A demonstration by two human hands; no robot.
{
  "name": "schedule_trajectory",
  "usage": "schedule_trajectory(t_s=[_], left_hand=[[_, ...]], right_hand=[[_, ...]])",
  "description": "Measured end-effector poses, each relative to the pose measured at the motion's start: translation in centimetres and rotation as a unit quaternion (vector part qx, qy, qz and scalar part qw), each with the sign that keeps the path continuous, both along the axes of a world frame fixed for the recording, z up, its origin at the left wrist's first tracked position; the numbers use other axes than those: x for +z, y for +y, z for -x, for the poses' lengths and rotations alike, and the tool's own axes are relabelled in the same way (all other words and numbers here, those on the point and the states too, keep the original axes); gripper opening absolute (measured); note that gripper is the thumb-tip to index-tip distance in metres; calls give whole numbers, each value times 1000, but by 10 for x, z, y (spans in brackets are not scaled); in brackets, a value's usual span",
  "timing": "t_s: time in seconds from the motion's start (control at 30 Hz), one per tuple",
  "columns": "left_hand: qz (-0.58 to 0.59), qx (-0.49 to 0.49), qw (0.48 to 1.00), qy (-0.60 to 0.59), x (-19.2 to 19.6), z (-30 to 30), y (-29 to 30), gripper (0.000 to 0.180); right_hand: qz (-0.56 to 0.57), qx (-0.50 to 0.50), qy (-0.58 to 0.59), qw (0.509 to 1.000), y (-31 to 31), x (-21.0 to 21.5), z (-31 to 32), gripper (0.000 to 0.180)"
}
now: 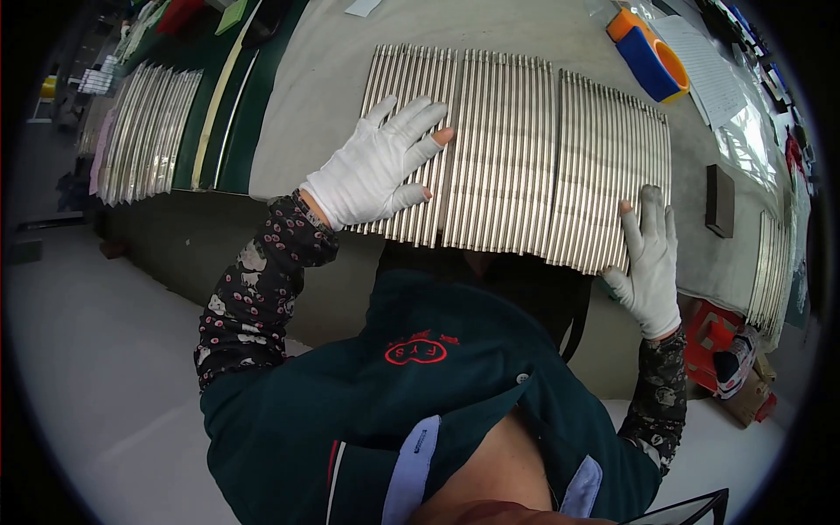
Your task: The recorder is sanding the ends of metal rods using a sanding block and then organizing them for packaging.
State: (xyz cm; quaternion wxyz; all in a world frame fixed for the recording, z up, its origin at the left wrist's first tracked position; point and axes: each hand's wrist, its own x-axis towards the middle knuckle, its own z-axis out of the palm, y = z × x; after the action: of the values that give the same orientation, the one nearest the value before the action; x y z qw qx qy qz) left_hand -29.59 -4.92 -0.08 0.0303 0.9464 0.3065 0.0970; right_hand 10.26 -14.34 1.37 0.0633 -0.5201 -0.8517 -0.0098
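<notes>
Three side-by-side groups of thin silvery metal rods lie on the grey-covered table: a left group [407, 74], a middle group [500, 149] and a right group [604, 157]. Their near ends reach the table's front edge. My left hand [376, 162], in a white glove with some fingertips bare, rests with fingers spread on the left group. Over at the right group's near right corner, my right hand [649, 262], gloved the same way, touches the rods with its fingers stretched out. Neither hand is wrapped round anything.
A blue and orange tape dispenser [652, 61] stands at the far right beside paper sheets [700, 74]. A dark block [719, 201] sits right of the rods. More rods [149, 131] lie at the left on a green surface, others [766, 271] at the right edge. A red crate [709, 337] is below.
</notes>
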Motion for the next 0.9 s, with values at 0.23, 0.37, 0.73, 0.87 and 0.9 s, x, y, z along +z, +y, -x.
schedule_trajectory(t_s=[0.23,0.37,0.73,0.87,0.9], left_hand=[[3,3,1000,2,0,8,0,73],[-6,8,1000,8,-1,8,0,73],[-2,-5,1000,4,0,7,1,73],[13,5,1000,4,2,11,-3,73],[7,0,1000,1,2,11,-3,73]], right_hand=[[18,28,-3,999,8,3,23,88],[19,49,-15,998,14,5,37,88],[24,125,-9,992,28,9,81,90],[61,159,3,985,24,20,109,86],[83,173,3,981,20,24,119,86]])
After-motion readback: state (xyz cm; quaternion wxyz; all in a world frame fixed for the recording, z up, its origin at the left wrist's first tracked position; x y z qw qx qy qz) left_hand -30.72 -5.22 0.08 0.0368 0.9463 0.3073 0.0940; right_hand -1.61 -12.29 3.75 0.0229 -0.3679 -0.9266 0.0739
